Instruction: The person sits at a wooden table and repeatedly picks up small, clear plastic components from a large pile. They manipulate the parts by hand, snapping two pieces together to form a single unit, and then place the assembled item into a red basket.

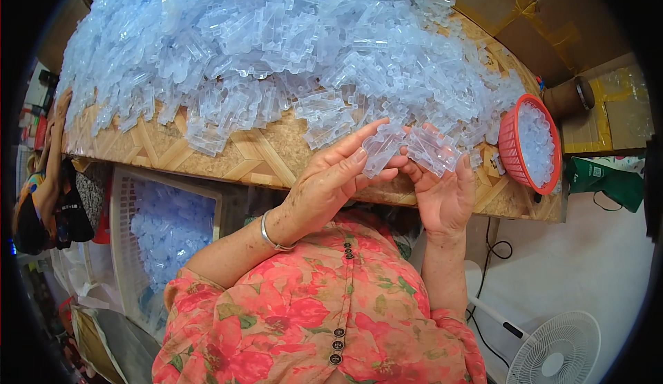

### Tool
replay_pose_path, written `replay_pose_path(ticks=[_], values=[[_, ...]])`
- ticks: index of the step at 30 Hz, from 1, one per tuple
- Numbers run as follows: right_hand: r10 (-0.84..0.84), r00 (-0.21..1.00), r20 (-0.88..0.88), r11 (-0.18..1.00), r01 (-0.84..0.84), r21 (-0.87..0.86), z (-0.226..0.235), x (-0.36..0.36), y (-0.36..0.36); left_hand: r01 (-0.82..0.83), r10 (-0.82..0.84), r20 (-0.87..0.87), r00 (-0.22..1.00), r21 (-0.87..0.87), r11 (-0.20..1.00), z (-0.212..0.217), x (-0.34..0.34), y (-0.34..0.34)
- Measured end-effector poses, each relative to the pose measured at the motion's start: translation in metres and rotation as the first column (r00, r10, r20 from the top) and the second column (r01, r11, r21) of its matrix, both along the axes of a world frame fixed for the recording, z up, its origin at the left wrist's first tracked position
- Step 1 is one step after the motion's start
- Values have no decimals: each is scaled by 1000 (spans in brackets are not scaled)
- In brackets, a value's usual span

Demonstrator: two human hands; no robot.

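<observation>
My left hand (323, 185), with a silver bangle at the wrist, pinches a clear plastic piece (382, 150) with a wavy outline between thumb and fingers. My right hand (444, 201) is turned palm up and holds another clear plastic piece (433, 152), longer and more angular. The two pieces are side by side above the table's near edge; whether they are joined cannot be made out. Just beyond my hands spreads a large heap of similar clear plastic pieces (228, 35) on the wood-patterned table (252, 150).
A red plastic basket (510, 144) of small clear parts stands at the table's right end. Below the table's left side is a white crate (126, 246) of plastic pieces. Another person's arm (50, 177) reaches the far left edge. Cardboard (525, 11), a green bag (608, 185) and a fan (552, 363) lie rightward.
</observation>
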State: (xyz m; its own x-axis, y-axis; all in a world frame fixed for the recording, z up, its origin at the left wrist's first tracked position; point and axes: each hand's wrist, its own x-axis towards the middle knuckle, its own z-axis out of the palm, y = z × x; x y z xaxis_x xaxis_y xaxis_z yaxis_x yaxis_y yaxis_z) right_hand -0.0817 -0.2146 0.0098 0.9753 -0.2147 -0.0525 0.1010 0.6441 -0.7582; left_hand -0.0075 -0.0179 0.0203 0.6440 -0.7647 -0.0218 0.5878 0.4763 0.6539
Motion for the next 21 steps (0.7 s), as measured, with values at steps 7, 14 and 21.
replay_pose_path(ticks=[7,14,21], values=[[-35,999,19,977,38,-210,8,1,2,-20,18,28,999,77,997,5,-1,1],[-47,999,20,987,49,-153,14,-1,1,0,0,11,1000,33,999,0,0,2],[-206,977,53,907,211,-365,11,2,-1,4,-4,2,1000,36,999,-4,0,3]])
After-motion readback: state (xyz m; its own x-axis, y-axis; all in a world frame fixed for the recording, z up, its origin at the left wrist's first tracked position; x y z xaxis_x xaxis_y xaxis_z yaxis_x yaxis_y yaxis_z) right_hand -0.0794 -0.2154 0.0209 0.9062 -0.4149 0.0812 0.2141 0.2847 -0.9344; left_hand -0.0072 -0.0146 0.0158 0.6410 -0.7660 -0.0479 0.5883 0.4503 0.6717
